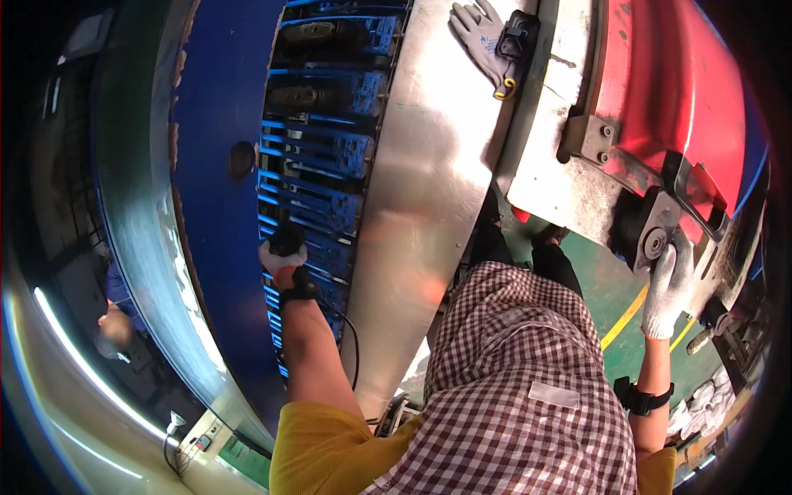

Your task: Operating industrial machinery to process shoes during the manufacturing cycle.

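My left hand (pixel 280 259), in a white glove with a black wrist strap, reaches into a long blue slatted rack (pixel 351 153). It is closed on a dark rounded piece (pixel 287 238); most of its fingers are hidden. Far to the right, my gloved right hand (pixel 670 285) grips the lower edge of a black part with a round metal centre (pixel 653 241). That part sits against the front of a red-covered machine (pixel 685 91). I cannot tell whether it is fixed there.
Dark oval pieces (pixel 309 31) lie in the rack's far slots. A sloping metal sheet (pixel 421 165) separates rack and machine. A grey glove (pixel 483 41) lies beside a black strapped device (pixel 517 37). A blue panel (pixel 219 165) borders the rack; another person (pixel 115 326) is at far left.
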`<state>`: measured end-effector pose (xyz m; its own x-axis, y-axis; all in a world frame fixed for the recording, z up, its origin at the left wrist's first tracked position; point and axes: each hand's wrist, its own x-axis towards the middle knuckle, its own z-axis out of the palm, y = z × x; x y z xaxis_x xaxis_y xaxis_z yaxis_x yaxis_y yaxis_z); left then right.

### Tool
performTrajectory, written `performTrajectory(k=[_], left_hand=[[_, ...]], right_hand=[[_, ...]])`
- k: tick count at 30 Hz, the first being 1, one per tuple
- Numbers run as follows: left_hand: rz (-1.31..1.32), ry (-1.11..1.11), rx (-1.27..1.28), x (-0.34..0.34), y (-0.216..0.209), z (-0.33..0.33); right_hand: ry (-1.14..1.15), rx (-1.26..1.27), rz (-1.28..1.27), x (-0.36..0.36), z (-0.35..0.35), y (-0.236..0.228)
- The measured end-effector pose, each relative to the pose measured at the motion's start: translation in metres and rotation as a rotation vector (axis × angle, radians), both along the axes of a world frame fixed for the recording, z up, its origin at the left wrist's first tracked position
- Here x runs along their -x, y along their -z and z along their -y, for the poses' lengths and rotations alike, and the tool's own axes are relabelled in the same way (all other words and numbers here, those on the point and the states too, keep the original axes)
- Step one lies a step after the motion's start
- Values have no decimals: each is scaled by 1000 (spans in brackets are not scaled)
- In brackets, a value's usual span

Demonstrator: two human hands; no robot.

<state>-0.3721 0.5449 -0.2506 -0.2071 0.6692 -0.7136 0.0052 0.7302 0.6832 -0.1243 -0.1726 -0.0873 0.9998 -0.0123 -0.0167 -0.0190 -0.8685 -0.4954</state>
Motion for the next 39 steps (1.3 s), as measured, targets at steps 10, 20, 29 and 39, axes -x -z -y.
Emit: performTrajectory(k=[10,20,29,39], left_hand=[[822,-244,98,-17,-69,183],[987,785,298,-116,-198,400],[735,1769,95,-176,-260,541],[973,1736,-469,-260,-342,638]], right_hand=[[-54,-12,25,1,-6,-7],[-407,-459,-4,7,-3,-71],[-389,-1281,-442,23,61,-120],[232,-545,281,-43,262,-85]])
